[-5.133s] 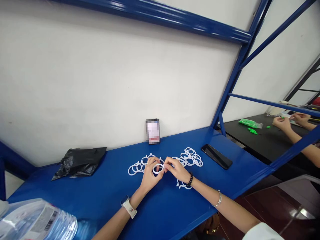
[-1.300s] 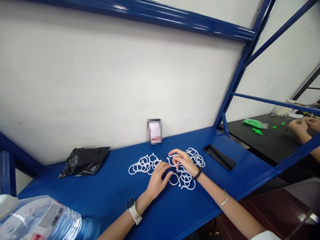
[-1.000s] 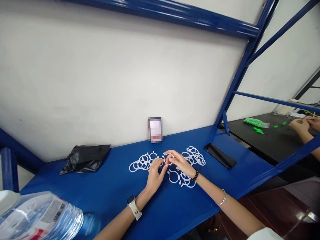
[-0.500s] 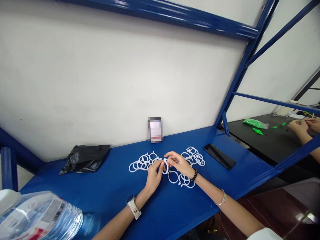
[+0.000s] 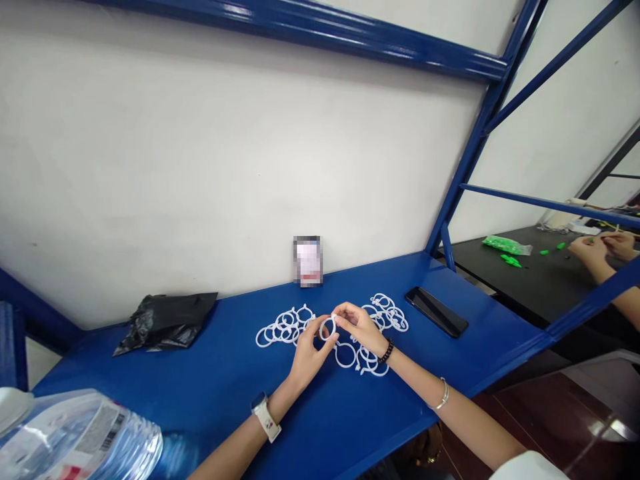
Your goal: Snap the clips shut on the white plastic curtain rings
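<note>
Nearly closed, left hand (image 5: 310,353) and right hand (image 5: 361,327) pinch a white plastic ring (image 5: 321,332) between them. Likely light, springy; grip its rim.

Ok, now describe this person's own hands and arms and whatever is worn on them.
The left hand is bare, with a dark-faced, pale-strapped watch at the wrist. The right hand, also bare, has a black beaded bracelet; farther up are a silvery bangle and a white sleeve.
</note>
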`<state>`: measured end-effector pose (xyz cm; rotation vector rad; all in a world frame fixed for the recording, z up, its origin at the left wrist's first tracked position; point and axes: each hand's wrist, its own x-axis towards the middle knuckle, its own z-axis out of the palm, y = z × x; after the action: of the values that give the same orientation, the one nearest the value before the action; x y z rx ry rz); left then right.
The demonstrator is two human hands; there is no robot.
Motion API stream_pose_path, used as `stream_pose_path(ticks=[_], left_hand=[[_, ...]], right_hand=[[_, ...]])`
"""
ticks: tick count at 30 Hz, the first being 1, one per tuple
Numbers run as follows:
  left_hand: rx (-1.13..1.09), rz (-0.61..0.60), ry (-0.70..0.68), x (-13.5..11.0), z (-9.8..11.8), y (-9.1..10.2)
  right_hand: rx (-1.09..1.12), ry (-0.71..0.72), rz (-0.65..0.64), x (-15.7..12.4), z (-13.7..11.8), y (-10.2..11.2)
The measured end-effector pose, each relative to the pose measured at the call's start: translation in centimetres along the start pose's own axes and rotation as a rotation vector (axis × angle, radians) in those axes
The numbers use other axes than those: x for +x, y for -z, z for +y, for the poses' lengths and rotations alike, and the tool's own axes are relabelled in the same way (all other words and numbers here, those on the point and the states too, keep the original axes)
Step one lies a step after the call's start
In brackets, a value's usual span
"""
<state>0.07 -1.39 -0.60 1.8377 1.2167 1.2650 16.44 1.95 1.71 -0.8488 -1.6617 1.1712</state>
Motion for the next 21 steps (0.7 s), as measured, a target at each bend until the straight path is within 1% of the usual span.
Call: stream_pose_path(ticks=[9,11,14,16,17,19,20,21], left_hand=[[0.087,0.043,-0.064,0.0,0.0,0.1],[0.084,0.062,-0.054,0.0,0.1,0.2],[0.048,0.115,0.01,0.1,0.0,0.3],[0.0,0.167,0.072,0.4,-0.3,0.3],[-0.03,0.198,0.101,0.5,-0.5,0.3],[-0.08,0.255,0.136,0.7,-0.8,0.4],[-0.094,0.275,0.143,0.8,-0.9,0.4],[-0.1,0.285,0.141,0.8,-1.0,0.4]], right_hand=[[0.049,-0.038,-0.021,0.2,0.8,0.0],[0.076,-0.052,-0.024,0.3,1.0,-0.1],[0.149,-0.117,-0.043,1.2,1.3,-0.2],[0.172,-0.18,-0.1,2.7,1.1,0.0],[0.158,-0.209,-0.159,3.8,0.9,0.2],[0.085,-0.265,-0.32,6.7,0.2,0.6],[0.037,-0.296,-0.368,8.3,-0.2,0.8],[-0.035,-0.322,-0.371,10.0,-0.5,0.9]])
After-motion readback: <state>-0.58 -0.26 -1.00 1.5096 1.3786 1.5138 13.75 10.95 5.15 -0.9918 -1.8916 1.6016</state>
